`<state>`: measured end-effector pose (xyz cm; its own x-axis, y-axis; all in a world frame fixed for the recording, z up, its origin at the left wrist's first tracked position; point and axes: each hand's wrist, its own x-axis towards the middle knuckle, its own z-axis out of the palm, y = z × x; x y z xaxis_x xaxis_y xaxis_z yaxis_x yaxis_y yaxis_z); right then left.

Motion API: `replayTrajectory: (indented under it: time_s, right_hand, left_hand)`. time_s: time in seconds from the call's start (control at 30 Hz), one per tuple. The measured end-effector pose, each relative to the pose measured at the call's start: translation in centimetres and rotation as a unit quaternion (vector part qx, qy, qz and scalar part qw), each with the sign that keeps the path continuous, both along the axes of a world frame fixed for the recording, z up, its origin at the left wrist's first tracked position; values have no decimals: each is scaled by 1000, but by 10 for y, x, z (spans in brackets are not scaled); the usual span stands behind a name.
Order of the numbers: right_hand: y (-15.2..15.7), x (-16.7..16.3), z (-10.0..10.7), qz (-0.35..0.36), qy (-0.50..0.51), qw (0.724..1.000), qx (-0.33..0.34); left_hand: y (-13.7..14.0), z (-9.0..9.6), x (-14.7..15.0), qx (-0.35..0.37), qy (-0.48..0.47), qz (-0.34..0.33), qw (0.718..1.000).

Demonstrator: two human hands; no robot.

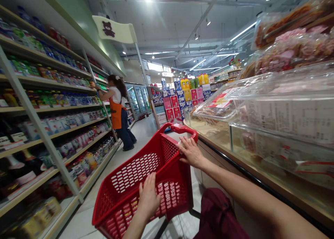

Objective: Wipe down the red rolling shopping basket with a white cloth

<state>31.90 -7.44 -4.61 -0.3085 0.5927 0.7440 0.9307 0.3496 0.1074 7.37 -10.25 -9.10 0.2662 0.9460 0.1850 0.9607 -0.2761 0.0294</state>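
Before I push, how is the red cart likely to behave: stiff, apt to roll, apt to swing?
The red cart should feel stiff, since its slotted walls stand firm. It probably rolls easily on the smooth-looking floor, though I cannot make out wheels. With the right hand at one end, pushing might swing it.

A red shopping cart [172, 176] with slotted sides stands on the tiled floor [142, 132].

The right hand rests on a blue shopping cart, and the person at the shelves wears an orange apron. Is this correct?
Not quite: the shopping cart is red, not blue, as the head view shows. The rest stands: the right hand rests on it, and the person at the shelves wears an orange apron.
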Motion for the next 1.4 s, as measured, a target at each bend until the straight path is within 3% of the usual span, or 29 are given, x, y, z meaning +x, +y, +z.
replayTrajectory:
  time_s: [0.2, 0.4, 0.63, 0.77, 0.97, 1.1, 1.17, 1.23, 1.4]
  right_hand:
    - [10, 13, 14, 77, -33, 996, -11]
    - [16, 34, 14, -18, 37, 999, 11]
    - [19, 40, 17, -54, 100, 992, 46]
    - [8, 37, 20, -26, -46, 998, -17]
    - [6, 57, 53, 17, -142, 988, -62]
    - [4, 70, 72, 24, -60, 998, 0]
    - [3, 68, 62, -9, 31, 997, 69]
    - [-1, 57, 35, -4, 94, 989, 111]
    - [-24, 13, -56, 116, 104, 985, 81]
  left_hand:
    - [-1, 0, 0, -6, 1, 3, 1000]
    - [-3, 3, 2, -26, -4, 2, 1000]
    - [-4, 1, 1, -21, 3, 10, 1000]
    - [-4, 0, -1, -17, 5, 9, 1000]
    - [-3, -1, -1, -23, 4, 3, 1000]
    - [-4, -2, -1, -5, 2, 1, 1000]
    - [-4, -2, -2, 1, 1, 4, 1000]
    - [-5, -2, -2, -6, 3, 7, 1000]
    - [-5, 0, -1, -19, 8, 12, 1000]
